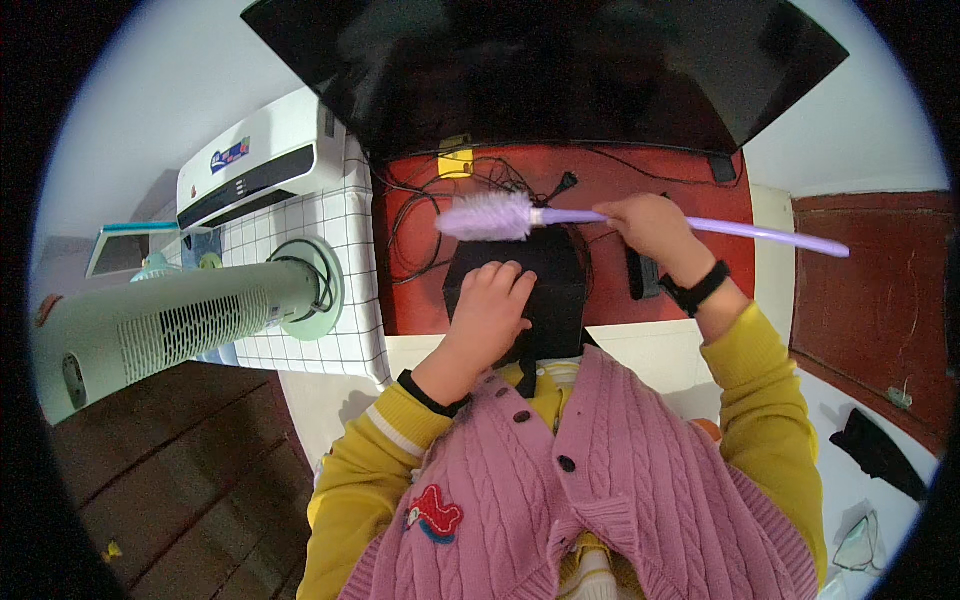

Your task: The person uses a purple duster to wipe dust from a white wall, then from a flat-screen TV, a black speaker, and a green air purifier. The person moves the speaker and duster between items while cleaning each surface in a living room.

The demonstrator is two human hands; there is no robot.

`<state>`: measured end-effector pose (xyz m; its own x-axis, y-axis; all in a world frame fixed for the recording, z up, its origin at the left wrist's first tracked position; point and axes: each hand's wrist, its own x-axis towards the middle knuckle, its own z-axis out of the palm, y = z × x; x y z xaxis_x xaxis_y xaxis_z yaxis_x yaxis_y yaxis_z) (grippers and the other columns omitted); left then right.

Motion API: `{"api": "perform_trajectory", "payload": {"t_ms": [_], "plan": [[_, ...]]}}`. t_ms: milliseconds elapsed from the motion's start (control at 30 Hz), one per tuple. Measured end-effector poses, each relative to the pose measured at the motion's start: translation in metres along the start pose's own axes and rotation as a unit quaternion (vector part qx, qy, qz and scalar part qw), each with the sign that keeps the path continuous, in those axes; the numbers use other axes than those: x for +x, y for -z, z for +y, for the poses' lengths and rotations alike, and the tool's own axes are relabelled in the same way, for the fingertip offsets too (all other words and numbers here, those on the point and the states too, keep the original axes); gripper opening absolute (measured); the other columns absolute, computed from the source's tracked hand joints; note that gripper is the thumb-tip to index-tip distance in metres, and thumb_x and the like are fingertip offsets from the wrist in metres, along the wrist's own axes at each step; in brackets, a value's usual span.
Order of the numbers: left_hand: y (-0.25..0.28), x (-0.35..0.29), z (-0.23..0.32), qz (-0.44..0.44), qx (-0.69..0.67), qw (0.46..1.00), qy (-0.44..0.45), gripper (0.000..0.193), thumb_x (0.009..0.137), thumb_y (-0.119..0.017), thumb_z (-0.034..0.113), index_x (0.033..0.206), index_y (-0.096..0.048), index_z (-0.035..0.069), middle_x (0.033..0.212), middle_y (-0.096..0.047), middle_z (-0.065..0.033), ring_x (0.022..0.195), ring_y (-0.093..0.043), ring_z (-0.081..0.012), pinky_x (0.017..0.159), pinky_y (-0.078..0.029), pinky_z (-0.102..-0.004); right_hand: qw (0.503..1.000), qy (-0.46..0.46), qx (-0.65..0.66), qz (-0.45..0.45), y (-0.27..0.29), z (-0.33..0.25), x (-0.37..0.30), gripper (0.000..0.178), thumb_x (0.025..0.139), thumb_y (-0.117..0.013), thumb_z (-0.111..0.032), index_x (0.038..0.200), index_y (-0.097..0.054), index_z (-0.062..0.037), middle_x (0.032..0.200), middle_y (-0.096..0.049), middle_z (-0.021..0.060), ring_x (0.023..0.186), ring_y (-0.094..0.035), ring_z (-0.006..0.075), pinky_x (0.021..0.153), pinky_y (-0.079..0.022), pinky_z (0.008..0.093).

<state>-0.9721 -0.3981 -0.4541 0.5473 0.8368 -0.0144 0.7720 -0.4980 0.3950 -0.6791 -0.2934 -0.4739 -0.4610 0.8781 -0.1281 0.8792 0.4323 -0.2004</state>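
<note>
1. Nearest is the person's pink cable-knit vest [590, 500], dark-buttoned, over yellow sleeves; each wrist wears a black band.
2. The left hand [485, 325] rests on top of a black box [555, 300], its fingers slightly parted and laid along the surface rather than wrapped around it. The box stands at the near edge of a red tabletop [690, 290].
3. To the left, a pale-green tower fan [200, 320] has its round base on a white checked tablecloth [365, 345].
4. Right of the box lies a slim black object [641, 274].
5. The right hand [655, 235], farther away, has its fingers closed on the handle of a lilac duster [488, 217]. The fluffy head points left, over the box's far edge; whether they touch, I cannot tell. The handle's end extends right.
6. Beyond are tangled black cables [415, 215], a black plug [568, 181] and a yellow item [455, 158].
7. At far left sits a white appliance [260, 160]; farthest, a large black flat-screen television [560, 75].
</note>
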Motion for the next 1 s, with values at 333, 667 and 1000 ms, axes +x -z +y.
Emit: {"api": "perform_trajectory", "payload": {"t_ms": [333, 667, 1000], "plan": [[0.002, -0.002, 0.003, -0.013, -0.007, 1.0, -0.002, 0.072, 0.061, -0.087, 0.023, 0.126, -0.059, 0.008, 0.123, -0.057, -0.0108, 0.118, -0.053, -0.0319, 0.098, -0.042, -0.0459, 0.979, -0.101, 0.176, 0.016, -0.005, 0.009, -0.007, 0.03, 0.095, -0.06, -0.024, 0.121, -0.072, -0.0182, 0.099, -0.072, 0.017, 0.092, -0.069, 0.0363, 0.08, -0.055, 0.0499], [-0.001, -0.005, 0.008, -0.03, -0.016, 0.999, 0.003, 0.074, 0.06, -0.088, 0.023, 0.126, -0.059, 0.008, 0.123, -0.056, -0.0109, 0.118, -0.053, -0.0321, 0.098, -0.042, -0.0459, 0.991, -0.129, 0.02, -0.036, -0.051, 0.006, 0.034, 0.024, 0.093, -0.057, -0.024, 0.108, -0.075, -0.0166, 0.096, -0.072, 0.0175, 0.091, -0.07, 0.038, 0.078, -0.055, 0.052], [-0.007, -0.012, 0.007, 0.014, -0.026, 1.0, 0.008, 0.074, 0.061, -0.088, 0.022, 0.127, -0.059, 0.008, 0.124, -0.056, -0.011, 0.12, -0.052, -0.0317, 0.101, -0.041, -0.0457, 0.973, -0.094, 0.144, -0.154, -0.008, 0.008, 0.033, 0.033, 0.097, -0.057, -0.027, 0.123, -0.07, -0.013, 0.108, -0.071, 0.0197, 0.104, -0.066, 0.0391, 0.09, -0.052, 0.0478]]}}
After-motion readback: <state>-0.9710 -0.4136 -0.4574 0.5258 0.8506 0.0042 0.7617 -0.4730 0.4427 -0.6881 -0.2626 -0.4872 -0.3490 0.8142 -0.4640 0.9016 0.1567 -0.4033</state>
